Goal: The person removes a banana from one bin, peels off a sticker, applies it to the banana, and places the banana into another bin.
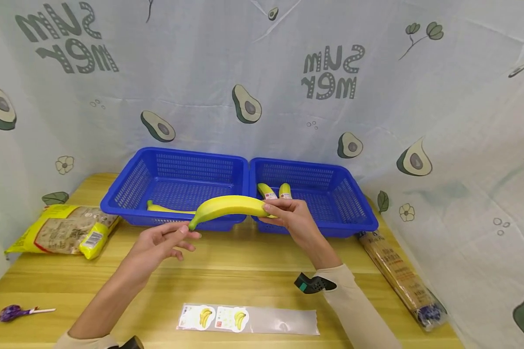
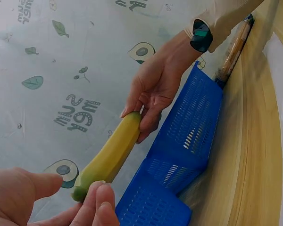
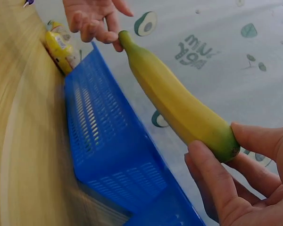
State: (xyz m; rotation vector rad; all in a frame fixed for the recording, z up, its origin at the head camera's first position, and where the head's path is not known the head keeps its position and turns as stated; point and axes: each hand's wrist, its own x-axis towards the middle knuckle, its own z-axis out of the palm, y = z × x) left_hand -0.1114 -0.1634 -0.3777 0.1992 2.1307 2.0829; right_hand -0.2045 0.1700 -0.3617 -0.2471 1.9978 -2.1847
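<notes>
You've got the banana (image 1: 227, 206) pinched at one end in your right hand (image 1: 292, 218); your left hand (image 1: 159, 245) is relaxed, fingertips just touching the stem. It's in the air, blocking bits of the left blue basket (image 1: 179, 152) and right blue basket (image 1: 305, 163). Sticker strip (image 1: 249, 319) lies nearest you, yellow bag (image 1: 65, 230) and lollipop (image 1: 10, 313) left, long packet (image 1: 397, 276) right.

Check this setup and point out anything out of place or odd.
A purple-wrapped lollipop lies loose on the table at far left, away from the blue baskets, looking stray. The lettering on the backdrop reads mirrored, as if hung backwards. The held banana looks undamaged; I see no spill.
</notes>
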